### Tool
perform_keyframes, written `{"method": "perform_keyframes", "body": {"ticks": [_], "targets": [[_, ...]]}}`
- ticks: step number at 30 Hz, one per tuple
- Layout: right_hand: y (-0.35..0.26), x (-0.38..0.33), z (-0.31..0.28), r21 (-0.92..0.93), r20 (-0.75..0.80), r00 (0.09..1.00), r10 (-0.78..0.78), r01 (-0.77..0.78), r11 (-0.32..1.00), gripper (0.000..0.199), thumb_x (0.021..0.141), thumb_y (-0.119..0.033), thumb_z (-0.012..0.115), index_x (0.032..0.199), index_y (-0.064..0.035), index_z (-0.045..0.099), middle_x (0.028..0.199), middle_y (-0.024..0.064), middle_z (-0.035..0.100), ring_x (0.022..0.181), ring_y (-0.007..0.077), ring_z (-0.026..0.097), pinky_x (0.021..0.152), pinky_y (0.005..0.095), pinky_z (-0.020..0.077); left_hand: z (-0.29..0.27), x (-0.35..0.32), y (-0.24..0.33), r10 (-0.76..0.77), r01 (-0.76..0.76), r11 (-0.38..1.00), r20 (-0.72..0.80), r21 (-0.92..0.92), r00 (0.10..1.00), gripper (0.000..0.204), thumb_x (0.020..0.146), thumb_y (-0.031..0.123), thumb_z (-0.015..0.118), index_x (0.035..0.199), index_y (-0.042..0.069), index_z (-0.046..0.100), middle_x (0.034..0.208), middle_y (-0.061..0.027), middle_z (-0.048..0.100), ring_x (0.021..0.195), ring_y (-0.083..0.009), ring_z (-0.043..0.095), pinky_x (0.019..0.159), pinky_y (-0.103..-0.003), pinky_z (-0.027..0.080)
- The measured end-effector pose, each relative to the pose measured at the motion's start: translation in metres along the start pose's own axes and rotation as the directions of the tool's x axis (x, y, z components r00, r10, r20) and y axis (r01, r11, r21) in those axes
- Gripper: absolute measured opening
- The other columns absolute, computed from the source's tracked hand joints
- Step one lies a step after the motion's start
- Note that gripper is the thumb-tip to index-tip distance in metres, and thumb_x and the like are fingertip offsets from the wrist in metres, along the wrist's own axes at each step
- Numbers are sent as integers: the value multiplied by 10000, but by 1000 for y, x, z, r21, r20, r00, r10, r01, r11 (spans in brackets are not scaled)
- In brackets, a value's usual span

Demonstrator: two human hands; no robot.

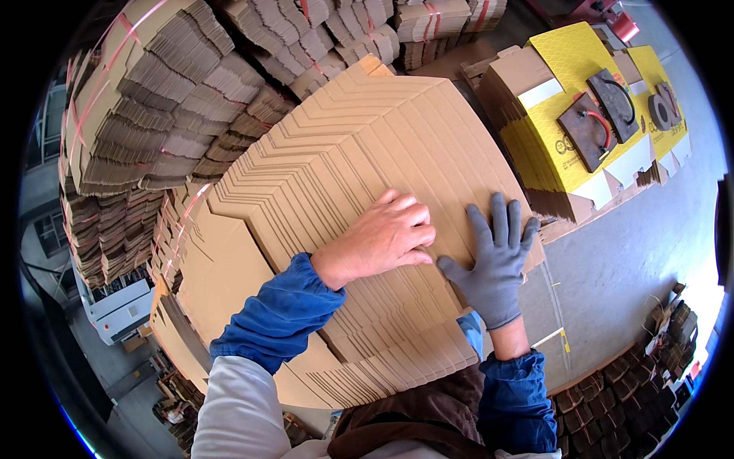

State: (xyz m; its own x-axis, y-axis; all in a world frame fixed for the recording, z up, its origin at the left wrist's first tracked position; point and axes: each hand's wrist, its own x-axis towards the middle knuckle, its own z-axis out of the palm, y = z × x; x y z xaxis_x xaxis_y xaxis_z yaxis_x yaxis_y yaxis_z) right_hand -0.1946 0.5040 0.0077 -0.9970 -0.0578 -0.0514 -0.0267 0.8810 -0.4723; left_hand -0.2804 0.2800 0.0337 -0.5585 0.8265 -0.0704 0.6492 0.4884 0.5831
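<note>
A fanned stack of flat brown cardboard sheets (336, 191) lies in front of me, its overlapping edges stepping across in close lines. My left hand (386, 237) is bare and rests over the middle of the sheets, fingers curled in toward the thumb. Whether a sheet edge is pinched there is hidden. To its right, my right hand (493, 264) wears a grey glove and lies flat on the right part of the stack. Its fingers are spread and hold nothing. Blue sleeve covers (283, 306) wrap both forearms.
Tall strapped bundles of cardboard (168, 99) rise at the left and more stand along the back. At the far right, yellow printed boxes (558, 61) carry dark plates with handles (589, 130) and a tape roll (659, 112). Dark bundles (612, 390) sit at the lower right.
</note>
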Motion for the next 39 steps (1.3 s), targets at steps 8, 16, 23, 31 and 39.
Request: {"method": "perform_keyframes", "body": {"ticks": [8,16,23,31,39], "targets": [[1,0,0,-13,7,1000,2,-2,1000,919,684,-521,879,1472,-154,583,1630,231,399,1542,459,304,1242,708,89,3,-8,-1,3,-4,1000,-12,-23,1000,321,822,348,847,844,143,601,943,12,539,970,-211,531,951,-391,422],[0,0,0,-19,8,1000,1,-1,1000,915,687,-516,877,1472,-151,583,1643,225,385,1548,456,293,1245,702,90,5,-12,-1,5,-6,1000,-40,-24,999,323,811,336,858,839,146,598,935,16,535,969,-205,532,952,-386,421],[1,0,1,-18,1,1000,0,0,1000,907,690,-519,873,1467,-150,588,1644,225,386,1545,457,298,1244,697,98,5,-12,0,-5,4,1000,-43,-25,999,323,808,342,860,835,148,602,936,18,537,965,-204,530,952,-380,417],[1,0,1,-17,3,1000,2,-2,1000,889,699,-521,868,1463,-157,597,1638,225,396,1539,457,312,1246,695,99,4,-14,0,-10,10,1000,-34,-21,999,327,813,360,848,840,143,605,936,12,551,982,-210,537,958,-385,421],[2,-2,1,-9,-14,1000,-10,10,1000,878,706,-518,864,1463,-159,600,1628,224,409,1534,461,318,1248,692,99,5,-16,0,-13,13,1000,-6,1,1000,323,827,373,825,863,135,609,944,-1,558,1015,-210,544,967,-386,422]]}}
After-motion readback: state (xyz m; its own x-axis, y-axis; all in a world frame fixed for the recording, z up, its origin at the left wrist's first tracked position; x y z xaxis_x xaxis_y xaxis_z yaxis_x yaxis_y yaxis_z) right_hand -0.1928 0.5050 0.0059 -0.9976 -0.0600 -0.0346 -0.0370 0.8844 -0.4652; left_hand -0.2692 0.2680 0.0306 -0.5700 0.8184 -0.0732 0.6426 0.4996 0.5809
